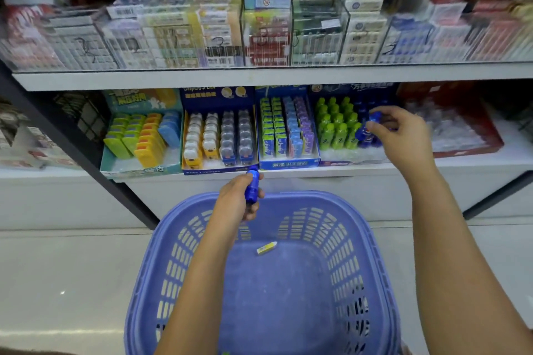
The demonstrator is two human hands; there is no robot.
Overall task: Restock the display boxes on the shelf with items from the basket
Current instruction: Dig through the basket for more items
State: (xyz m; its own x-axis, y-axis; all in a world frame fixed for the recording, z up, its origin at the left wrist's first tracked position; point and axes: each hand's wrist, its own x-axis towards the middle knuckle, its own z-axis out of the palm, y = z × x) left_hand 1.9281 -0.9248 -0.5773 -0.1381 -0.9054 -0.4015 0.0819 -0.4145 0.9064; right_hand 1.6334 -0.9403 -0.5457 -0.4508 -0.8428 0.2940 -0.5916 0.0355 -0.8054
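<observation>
My left hand (236,202) is closed around a small blue bottle (252,186), held above the far rim of the purple basket (161,242). My right hand (403,132) grips another blue bottle (369,128) and holds it over the right part of a display box (346,158) filled with green bottles (336,124) and blue ones. A single small yellow and white item (266,248) lies on the basket's floor.
Three more display boxes stand to the left on the lower shelf: teal (138,167), blue with bear-shaped items (219,168), and blue with packets (288,164). A red box (467,150) sits at the right. The upper shelf (259,78) carries stacked packs behind clear dividers.
</observation>
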